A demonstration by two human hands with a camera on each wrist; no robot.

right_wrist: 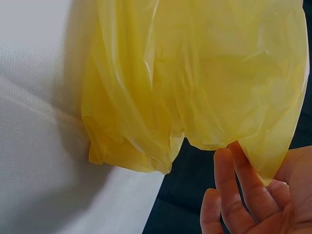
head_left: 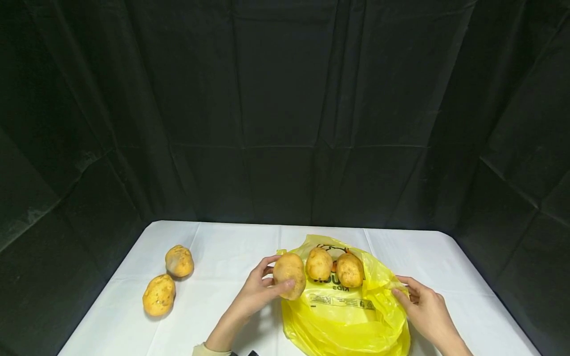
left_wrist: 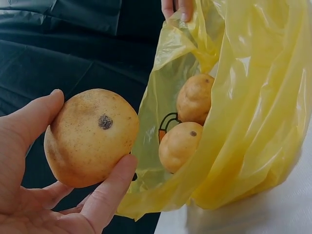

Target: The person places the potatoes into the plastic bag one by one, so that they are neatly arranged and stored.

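My left hand (head_left: 260, 291) grips a potato (head_left: 290, 276) between thumb and fingers, at the left side of a yellow plastic bag's mouth. That held potato (left_wrist: 92, 137) shows a dark spot in the left wrist view. Inside the open bag (head_left: 338, 331) lie two more potatoes, one on the left (head_left: 318, 264) and one on the right (head_left: 350, 270). The bag's right edge is pinched by my right hand (head_left: 425, 309). In the right wrist view, the fingers (right_wrist: 228, 180) hold the thin plastic (right_wrist: 195, 87) at its rim.
Two loose potatoes rest on the left of the white-covered table (head_left: 213, 306), one farther back (head_left: 179, 261) and one nearer (head_left: 159, 295). Black cloth (head_left: 285, 123) hangs behind the table and along its sides.
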